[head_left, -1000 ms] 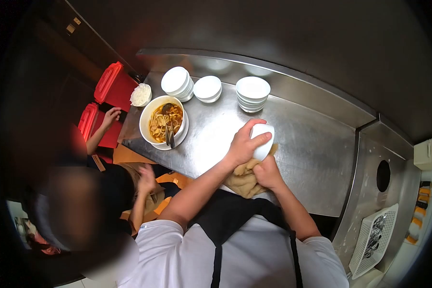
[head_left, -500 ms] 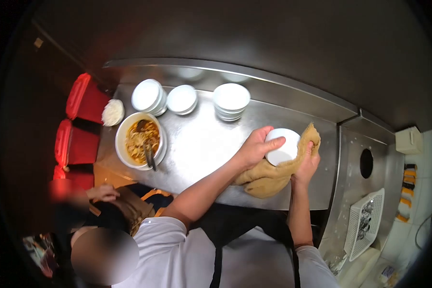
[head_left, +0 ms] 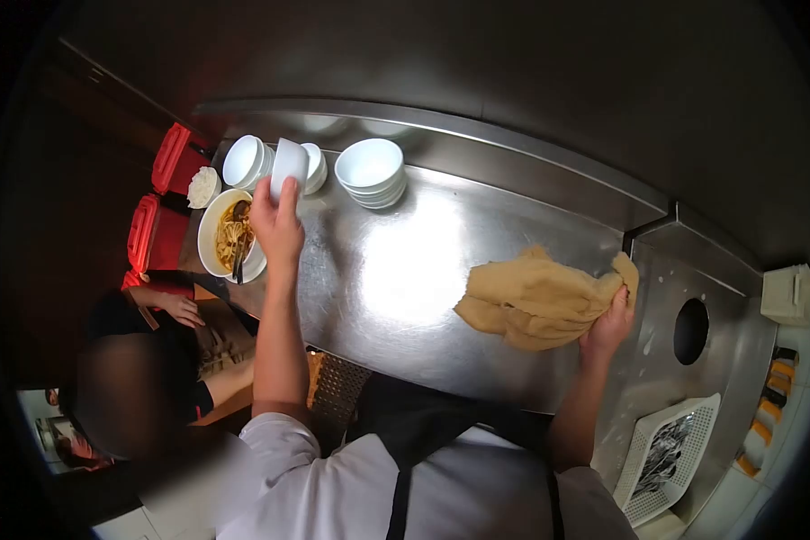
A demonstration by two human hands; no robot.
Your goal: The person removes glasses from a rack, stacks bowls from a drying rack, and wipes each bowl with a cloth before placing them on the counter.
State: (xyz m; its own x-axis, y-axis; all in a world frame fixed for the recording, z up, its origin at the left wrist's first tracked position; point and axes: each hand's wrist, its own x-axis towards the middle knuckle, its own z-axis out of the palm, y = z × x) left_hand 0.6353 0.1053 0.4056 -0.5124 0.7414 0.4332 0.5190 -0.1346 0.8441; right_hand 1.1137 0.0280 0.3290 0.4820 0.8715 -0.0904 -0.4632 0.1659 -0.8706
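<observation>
My left hand (head_left: 279,220) is closed on a small white bowl (head_left: 289,162), tipped on its side, held at the back left of the steel counter. Right behind this bowl stands a short stack of small bowls (head_left: 316,171), partly hidden by it. To its left is another stack of white bowls (head_left: 243,162), and to its right a taller stack of wider bowls (head_left: 370,167). My right hand (head_left: 610,326) grips one end of a tan cloth (head_left: 540,301), which hangs spread out over the right part of the counter.
A large bowl of noodle soup (head_left: 234,238) with dark utensils and a bowl of rice (head_left: 203,187) sit at the left. Red bins (head_left: 156,234) stand beyond. A co-worker's hand (head_left: 184,310) is nearby. A white basket (head_left: 670,459) of cutlery lies right, near a round hole (head_left: 691,331).
My left hand has carried the small bowl from the cloth over to the stacks at the left. My right hand keeps the cloth, now spread out, slightly further right.
</observation>
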